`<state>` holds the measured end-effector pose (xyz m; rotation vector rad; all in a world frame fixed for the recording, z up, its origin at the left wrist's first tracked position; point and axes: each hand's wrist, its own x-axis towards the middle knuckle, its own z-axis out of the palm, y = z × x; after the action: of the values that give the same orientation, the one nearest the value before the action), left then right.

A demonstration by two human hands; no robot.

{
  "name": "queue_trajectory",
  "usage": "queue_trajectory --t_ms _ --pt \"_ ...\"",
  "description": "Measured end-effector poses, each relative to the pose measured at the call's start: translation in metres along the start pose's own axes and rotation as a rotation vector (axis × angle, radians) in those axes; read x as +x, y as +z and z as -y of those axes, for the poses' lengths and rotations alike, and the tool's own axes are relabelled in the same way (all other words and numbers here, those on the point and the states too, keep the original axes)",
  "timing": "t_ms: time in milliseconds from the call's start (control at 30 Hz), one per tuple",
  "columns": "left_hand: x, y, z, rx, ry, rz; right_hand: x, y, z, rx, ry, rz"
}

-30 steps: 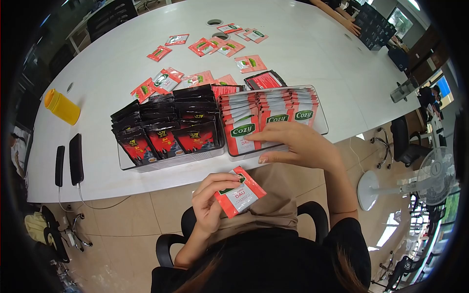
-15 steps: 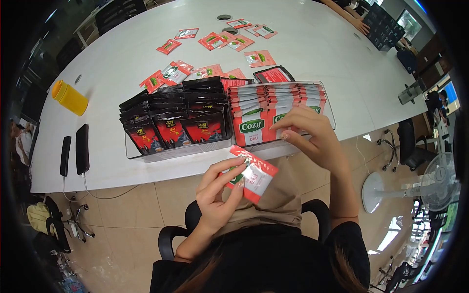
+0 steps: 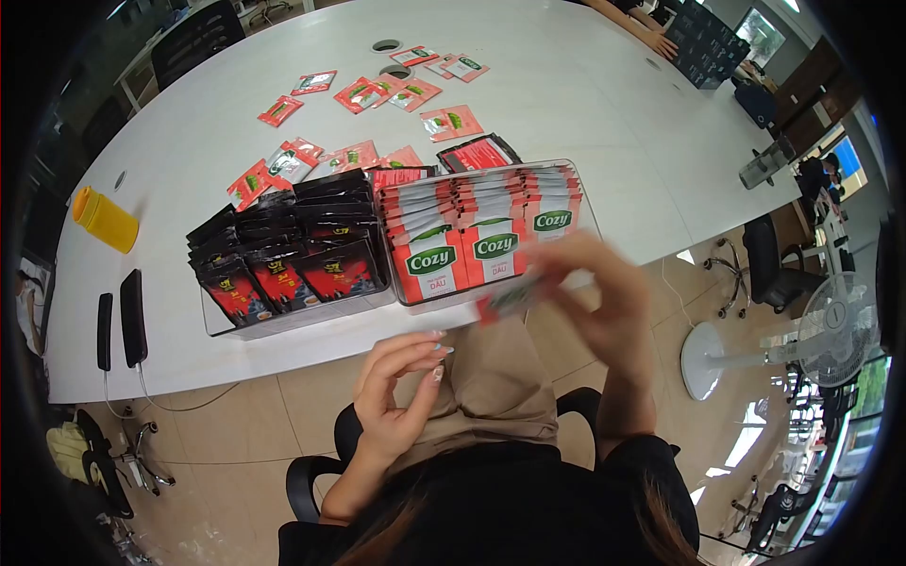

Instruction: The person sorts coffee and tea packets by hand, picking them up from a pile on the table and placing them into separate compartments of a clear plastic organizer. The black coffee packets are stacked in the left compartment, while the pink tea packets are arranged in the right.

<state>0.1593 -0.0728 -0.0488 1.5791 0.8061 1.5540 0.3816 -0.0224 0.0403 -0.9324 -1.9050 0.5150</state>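
Observation:
A red and white tea sachet (image 3: 508,301), smeared by motion, is pinched in my right hand (image 3: 609,311) in front of the right-hand tray. My left hand (image 3: 394,391) hangs over my lap near the table edge, its fingers curved and apart from the thumb, with nothing in them. Cozy tea sachets (image 3: 431,262) stand upright in rows in the clear right-hand tray (image 3: 593,219). Beside it, a second clear tray (image 3: 283,320) is packed with black and red coffee sachets (image 3: 332,271).
Loose tea sachets (image 3: 361,94) lie scattered beyond the trays, with a dark packet (image 3: 479,153) behind the right one. At the left are a yellow bottle (image 3: 106,220) and two black devices (image 3: 134,318) on cables. A co-worker's hand (image 3: 661,43) touches a dark box (image 3: 708,42).
The tea sachet has passed from my left hand to my right hand, which has drawn back from the tray. The view has shifted, so the table's contents appear further left.

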Motion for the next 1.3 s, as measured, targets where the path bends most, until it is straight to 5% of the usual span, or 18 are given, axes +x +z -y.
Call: queue_trajectory --t_ms 167,333,433,533,633,733,1300 --pt "0.001 0.001 0.0 0.092 -0.038 0.034 0.002 -0.024 -0.028 0.087 0.121 -0.38" --pt "0.002 0.004 0.0 0.072 -0.063 0.008 0.003 -0.017 -0.045 -0.13 0.217 -0.309" --pt "0.003 0.003 0.001 0.079 -0.067 0.005 0.014 -0.015 -0.039 -0.481 0.005 -0.407" --pt "0.002 0.003 0.003 0.078 -0.082 0.002 0.012 -0.018 -0.034 -0.549 -0.078 -0.217" --pt "0.0 0.003 0.005 0.046 -0.106 -0.012 0.011 -0.018 -0.023 -0.361 0.154 0.3" --pt "-0.001 0.003 0.006 0.027 -0.114 -0.013 0.012 -0.01 -0.029 -0.308 0.139 0.488" --pt "0.006 -0.014 0.004 0.009 0.004 0.097 0.025 -0.014 -0.031 -0.271 0.235 0.536"
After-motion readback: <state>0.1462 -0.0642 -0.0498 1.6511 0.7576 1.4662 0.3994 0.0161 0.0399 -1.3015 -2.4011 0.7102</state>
